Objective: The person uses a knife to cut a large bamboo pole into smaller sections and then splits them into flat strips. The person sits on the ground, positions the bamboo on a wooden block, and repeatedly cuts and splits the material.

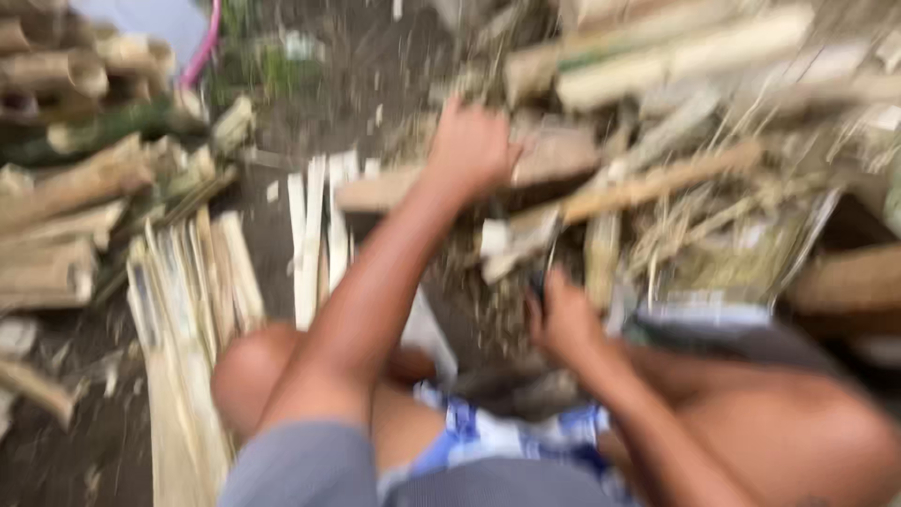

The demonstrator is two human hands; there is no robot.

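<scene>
Hands: left (474,145) on bamboo piece (563,155), right (563,319) below.

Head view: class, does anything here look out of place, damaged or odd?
Nothing clearly stands out. Split bamboo strips lie in loose rows on the dirt, rough bamboo pieces are heaped around. The left hand rests on a wood piece; the right hand is too blurred to judge.

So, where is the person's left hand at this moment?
In the head view, the left hand is stretched forward at upper centre, resting on a flat wood piece in the pile of split wood, left of a long stick.
</scene>
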